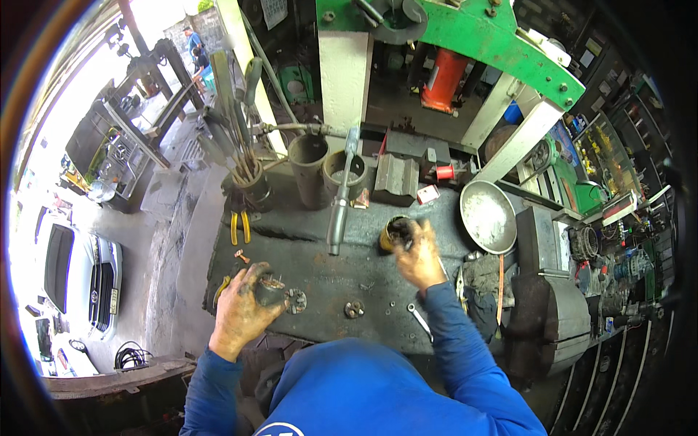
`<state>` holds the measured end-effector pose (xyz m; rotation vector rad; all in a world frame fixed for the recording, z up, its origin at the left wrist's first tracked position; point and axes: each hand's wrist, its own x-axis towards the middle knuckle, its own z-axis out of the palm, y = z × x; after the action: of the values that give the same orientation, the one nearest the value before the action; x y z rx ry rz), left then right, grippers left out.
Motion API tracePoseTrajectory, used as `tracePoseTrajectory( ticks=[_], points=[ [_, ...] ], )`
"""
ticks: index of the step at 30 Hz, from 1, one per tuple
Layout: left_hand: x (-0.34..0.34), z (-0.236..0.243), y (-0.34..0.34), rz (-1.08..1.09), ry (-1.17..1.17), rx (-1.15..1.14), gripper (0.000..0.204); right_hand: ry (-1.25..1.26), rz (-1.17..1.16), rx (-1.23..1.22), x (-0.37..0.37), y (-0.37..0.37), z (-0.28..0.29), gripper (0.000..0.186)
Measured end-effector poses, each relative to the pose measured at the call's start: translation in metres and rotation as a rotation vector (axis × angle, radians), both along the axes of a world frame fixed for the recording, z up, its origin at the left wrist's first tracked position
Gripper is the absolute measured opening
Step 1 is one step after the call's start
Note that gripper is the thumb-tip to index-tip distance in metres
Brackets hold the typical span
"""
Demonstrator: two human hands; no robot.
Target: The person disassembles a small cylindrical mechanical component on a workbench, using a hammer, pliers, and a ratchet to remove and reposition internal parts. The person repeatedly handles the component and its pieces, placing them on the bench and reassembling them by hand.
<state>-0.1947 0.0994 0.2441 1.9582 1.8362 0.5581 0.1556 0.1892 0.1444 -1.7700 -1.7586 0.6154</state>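
My left hand (pixel 241 311), stained with dark grime, is wrapped round a short dark metal cylinder (pixel 270 292) with copper-coloured parts at its open end. Just right of it, a small round metal part (pixel 296 301) lies on the workbench (pixel 327 283). My right hand (pixel 420 259) is at the mouth of a small yellow can (pixel 386 241) with dark stuff inside. Its fingers are bent together over the rim; their tips are hidden, and what they hold, if anything, does not show. A second small round part (pixel 354 309) and a wrench (pixel 419 321) lie nearer me.
Pliers (pixel 240 227), a metal rod tool (pixel 339 218) and upright tubes (pixel 308 167) stand or lie along the back left. A round metal bowl (pixel 488 218) sits at right, above dark rags (pixel 486 285). A green press frame (pixel 465 33) rises behind the bench.
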Motion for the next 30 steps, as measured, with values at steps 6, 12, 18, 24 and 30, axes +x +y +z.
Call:
tracePoseTrajectory(
  ticks=[6,12,18,24,30],
  points=[
    [0.008,-0.004,0.008,-0.066,0.015,0.0,0.067,-0.686,0.281,0.099,0.055,0.018,0.0,0.044],
    [0.018,0.004,0.005,-0.043,0.025,-0.041,0.069,-0.748,0.371,-0.014,0.049,0.03,0.006,0.049],
    [0.015,0.003,0.005,-0.042,0.05,-0.08,0.066,-0.705,0.343,-0.117,0.041,0.017,0.01,0.049],
    [0.014,0.003,0.002,-0.096,0.074,-0.011,0.06,-0.673,0.281,-0.114,0.036,0.02,-0.002,0.035],
    [0.025,0.007,-0.005,-0.121,0.264,0.085,0.059,-0.745,0.291,-0.084,0.032,0.02,0.001,0.041]
  ],
)
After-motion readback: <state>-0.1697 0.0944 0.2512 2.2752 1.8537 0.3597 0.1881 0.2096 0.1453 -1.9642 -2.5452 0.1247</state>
